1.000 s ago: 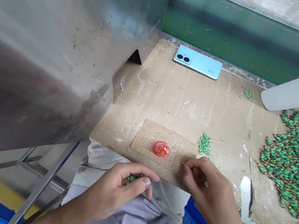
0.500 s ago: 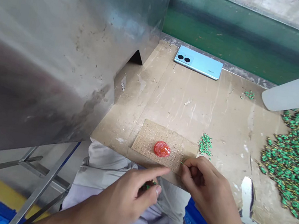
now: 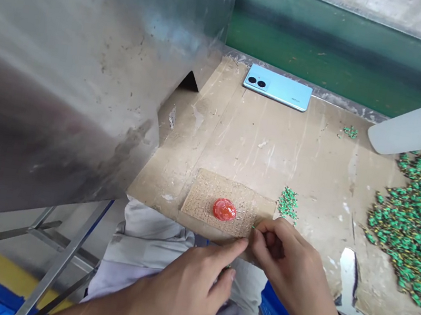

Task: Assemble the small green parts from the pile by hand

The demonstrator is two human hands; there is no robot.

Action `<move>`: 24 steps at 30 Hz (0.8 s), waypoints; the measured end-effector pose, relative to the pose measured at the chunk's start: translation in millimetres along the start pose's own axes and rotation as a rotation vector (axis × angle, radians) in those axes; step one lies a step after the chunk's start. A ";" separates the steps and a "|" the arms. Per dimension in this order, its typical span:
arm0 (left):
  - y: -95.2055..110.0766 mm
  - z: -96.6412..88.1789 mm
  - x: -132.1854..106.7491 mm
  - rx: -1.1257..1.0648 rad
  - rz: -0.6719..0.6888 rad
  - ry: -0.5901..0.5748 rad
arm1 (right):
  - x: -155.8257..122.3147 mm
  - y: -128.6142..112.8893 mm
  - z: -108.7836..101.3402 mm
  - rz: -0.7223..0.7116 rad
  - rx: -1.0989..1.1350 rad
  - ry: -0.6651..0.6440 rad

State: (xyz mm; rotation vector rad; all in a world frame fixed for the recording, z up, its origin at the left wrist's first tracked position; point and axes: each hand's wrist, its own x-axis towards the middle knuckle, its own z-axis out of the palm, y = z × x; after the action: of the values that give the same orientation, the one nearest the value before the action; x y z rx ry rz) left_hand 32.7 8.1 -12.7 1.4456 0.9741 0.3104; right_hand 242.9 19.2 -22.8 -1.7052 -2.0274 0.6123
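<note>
A rectangular piece of cardboard (image 3: 200, 193), dotted with small pits, lies near the table's front edge. On it sits a glossy red blob (image 3: 224, 209). My right hand (image 3: 286, 255) is closed in a pinch at the cardboard's right end, with the tip of a tiny green piece (image 3: 253, 227) poking out from the fingertips. My left hand (image 3: 195, 277) is curled below the front edge, its index finger stretched toward the right fingertips. Specks of green show between its thumb and fingers; most of what it holds is hidden. Just beyond the right hand lies a small cluster of green pieces (image 3: 288, 202).
A large heap of green, yellow and dark pieces (image 3: 419, 228) covers the right side. A light blue phone (image 3: 278, 87) lies at the back. At the right, a whitish cylinder (image 3: 419, 124) slants in. A big metal housing (image 3: 88, 69) blocks the left.
My left hand has moved right and slightly forward, bringing its index fingertip close to the right fingers. The right hand keeps its pinch, shifted only slightly.
</note>
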 end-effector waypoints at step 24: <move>0.8 -8.2 -7.3 -0.287 -0.120 -0.007 | -4.3 -4.2 -14.2 -0.017 0.150 -0.003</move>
State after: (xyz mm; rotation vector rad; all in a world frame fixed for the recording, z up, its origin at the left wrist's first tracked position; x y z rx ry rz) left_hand 22.8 8.7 -8.0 1.1228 0.9638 0.3414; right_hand 248.4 15.3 -9.0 -1.5998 -1.9434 0.7426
